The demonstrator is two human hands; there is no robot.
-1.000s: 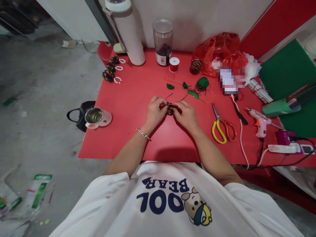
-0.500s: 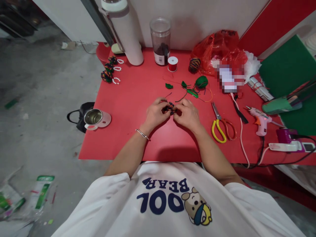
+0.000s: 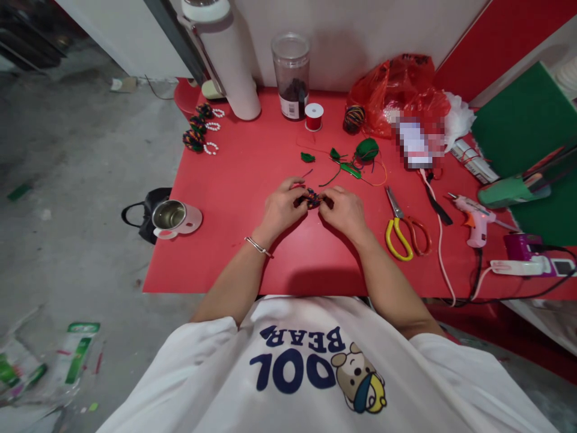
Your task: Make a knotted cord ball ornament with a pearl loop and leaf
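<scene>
Between my two hands is a small dark multicoloured crochet piece (image 3: 312, 199), partly covered by my fingers. My left hand (image 3: 285, 205) pinches its left side, with a silver bangle on that wrist. My right hand (image 3: 343, 208) is closed with thumb and forefinger at the piece's right edge. Just beyond my hands lie a green crochet leaf (image 3: 308, 157), a green-handled crochet hook (image 3: 350, 171) and a ball of green yarn (image 3: 367, 148) with loose strands.
Scissors (image 3: 400, 231) and a pink glue gun (image 3: 473, 219) lie to the right among cables. On the left stands a mug (image 3: 189, 218) near the table edge. Farther back are a white flask (image 3: 234, 72), a clear jar (image 3: 291, 75), a red thread spool (image 3: 314, 116) and a red bag (image 3: 392, 90).
My right fingers have drawn closer together and pinch the edge of the crochet piece. My left hand keeps its grip, and the view has shifted slightly.
</scene>
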